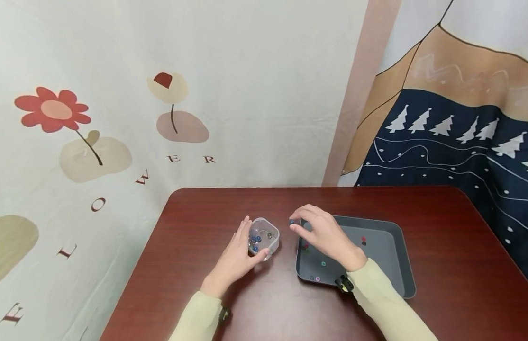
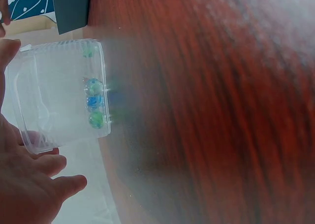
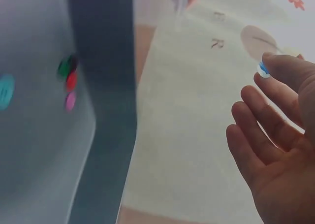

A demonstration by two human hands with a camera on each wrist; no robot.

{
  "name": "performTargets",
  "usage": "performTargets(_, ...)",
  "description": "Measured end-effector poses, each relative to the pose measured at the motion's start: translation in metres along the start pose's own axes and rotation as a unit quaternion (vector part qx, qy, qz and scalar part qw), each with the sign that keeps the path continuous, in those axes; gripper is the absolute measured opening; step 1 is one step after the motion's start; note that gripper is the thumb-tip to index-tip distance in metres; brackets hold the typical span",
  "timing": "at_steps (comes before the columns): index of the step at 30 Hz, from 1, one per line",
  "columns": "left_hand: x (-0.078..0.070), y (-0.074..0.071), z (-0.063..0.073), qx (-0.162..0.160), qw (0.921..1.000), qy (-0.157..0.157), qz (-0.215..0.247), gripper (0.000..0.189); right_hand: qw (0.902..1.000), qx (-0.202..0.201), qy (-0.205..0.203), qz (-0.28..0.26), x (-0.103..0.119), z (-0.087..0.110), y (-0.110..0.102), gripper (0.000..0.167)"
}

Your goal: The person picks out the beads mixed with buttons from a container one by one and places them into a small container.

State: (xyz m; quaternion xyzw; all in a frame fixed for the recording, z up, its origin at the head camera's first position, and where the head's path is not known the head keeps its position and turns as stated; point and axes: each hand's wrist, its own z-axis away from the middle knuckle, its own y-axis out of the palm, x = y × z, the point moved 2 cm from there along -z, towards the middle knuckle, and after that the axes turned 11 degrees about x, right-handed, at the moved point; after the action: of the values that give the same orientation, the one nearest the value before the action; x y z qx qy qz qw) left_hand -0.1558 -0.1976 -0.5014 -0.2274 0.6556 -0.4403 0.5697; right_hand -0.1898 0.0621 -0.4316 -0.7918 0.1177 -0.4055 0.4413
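My left hand (image 1: 232,263) holds a small clear plastic box (image 1: 271,245), fingers along its far left side and thumb at the near side. Several glass marbles (image 2: 96,119), blue and green, lie on the box's bottom in the left wrist view. Between thumb and index finger, my right hand (image 1: 321,234) pinches a clear marble with blue in it (image 3: 264,70). That hand is over the left edge of a dark grey tray (image 1: 392,251), to the right of the box. The other right fingers are loosely spread.
Small coloured buttons lie scattered in the tray, among them a teal button (image 1: 323,264), a pink button (image 1: 317,279) and a red button (image 1: 364,238). Box and tray stand on a reddish-brown table (image 1: 195,227). A printed curtain (image 1: 264,94) hangs behind it.
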Motion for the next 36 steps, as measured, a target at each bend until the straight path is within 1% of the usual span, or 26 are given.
performTargets(5,-0.001,-0.001,-0.001,-0.005,0.9999,0.008,-0.004,0.096,0.9997,-0.020,0.003,-0.014,0.012,-0.007,0.015,0.017)
performTargets(8,-0.001,-0.001,-0.003,-0.007,0.9998,0.016,-0.005,0.095,0.9990,-0.036,0.011,-0.023,0.014,-0.013,0.025,0.017)
performTargets(10,-0.001,-0.002,-0.003,-0.004,0.9999,0.015,-0.006,0.095,0.9988,-0.040,0.013,-0.025,0.015,-0.017,0.032,0.018)
performTargets(15,0.000,-0.003,-0.003,0.000,1.0000,0.005,-0.007,0.095,0.9994,-0.024,0.012,-0.020,0.016,-0.024,0.050,0.017)
performTargets(17,0.000,-0.004,-0.003,-0.002,1.0000,0.006,-0.006,0.094,0.9997,-0.017,0.013,-0.012,0.016,-0.027,0.056,0.016)
performTargets(23,-0.002,0.001,-0.001,0.000,0.9999,0.009,-0.008,0.096,0.9996,0.008,0.021,0.015,0.013,-0.024,0.066,0.019)
performTargets(26,-0.005,0.002,-0.001,0.004,0.9999,0.006,-0.008,0.097,0.9995,0.012,0.024,0.017,0.011,-0.022,0.065,0.021)
performTargets(29,-0.009,-0.003,-0.004,0.004,0.9999,0.009,-0.008,0.098,0.9995,-0.003,0.028,0.012,0.011,-0.021,0.059,0.021)
performTargets(33,-0.011,-0.008,-0.006,0.011,0.9993,0.012,-0.032,0.101,0.9989,-0.023,0.042,-0.001,0.012,-0.015,0.044,0.022)
performTargets(36,-0.011,-0.008,-0.006,0.018,0.9985,0.008,-0.050,0.103,0.9981,-0.027,0.055,-0.008,0.012,-0.004,0.031,0.026)
